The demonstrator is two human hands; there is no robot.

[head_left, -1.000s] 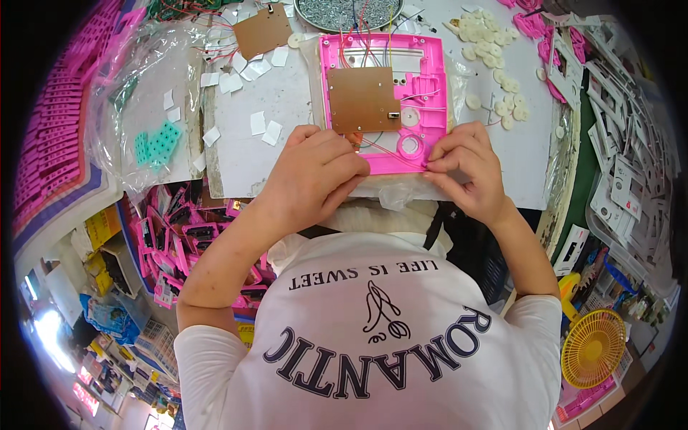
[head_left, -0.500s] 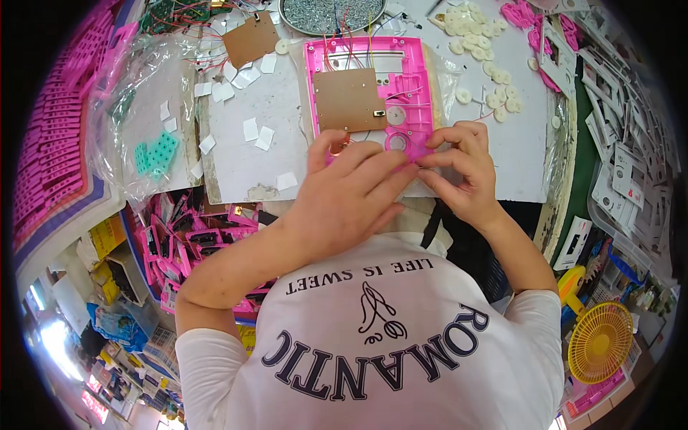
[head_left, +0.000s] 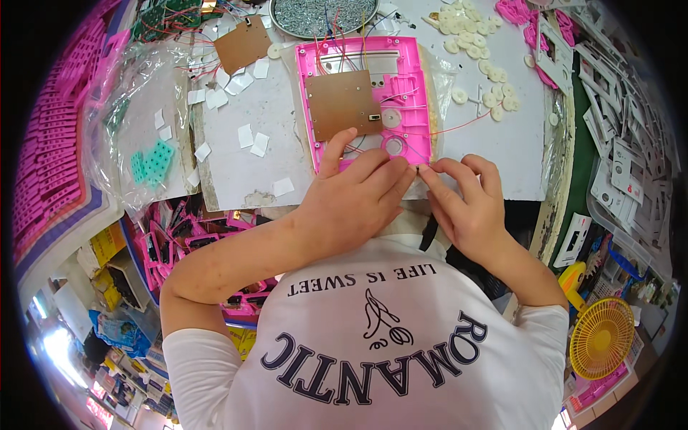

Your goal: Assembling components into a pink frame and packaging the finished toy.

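A bright pink plastic housing (head_left: 423, 79) lies on the white work board in front of me. A brown circuit board (head_left: 344, 104) rests in it, with thin wires at its far edge. My left hand (head_left: 351, 190) reaches over the housing's near edge, its thumb by the circuit board and its other fingers together at the near right corner. There my right hand (head_left: 469, 204) has thumb and forefinger pinched, almost touching the left fingertips. Whatever is between the fingers is too small to name. A thin red wire (head_left: 466, 127) trails from the housing's right side.
A metal tray of screws (head_left: 326, 18) stands beyond the housing. A second brown board (head_left: 242, 44) with wires lies far left, near white paper squares (head_left: 259, 144). Cream round parts (head_left: 473, 29) are scattered far right. Teal pads (head_left: 153, 163) lie on plastic at left.
My right hand has come slightly nearer to me, its fingers lower at the housing's corner. The red wire at the right now shows farther along. The view has shifted a little.
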